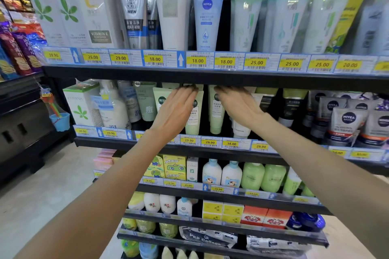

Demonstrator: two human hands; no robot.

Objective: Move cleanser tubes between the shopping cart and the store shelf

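Pale green cleanser tubes stand in a row on the second shelf [210, 154] of the store rack. My left hand [175, 109] reaches into that shelf with straight fingers lying over one green tube [193, 119]. My right hand [237, 104] reaches in beside it, fingers straight, in front of another green tube [215, 115] and a white tube [241, 130]. The fingertips of both hands are in shadow under the shelf above. Neither hand grips anything that I can see. No shopping cart is in view.
The top shelf [210, 78] carries tall white, blue and green tubes. Nivea pouches [347, 126] stand to the right of my hands, a boxed lotion and bottles [113, 109] to the left. Lower shelves hold bottles and boxes. A dark cabinet [23, 128] stands at left.
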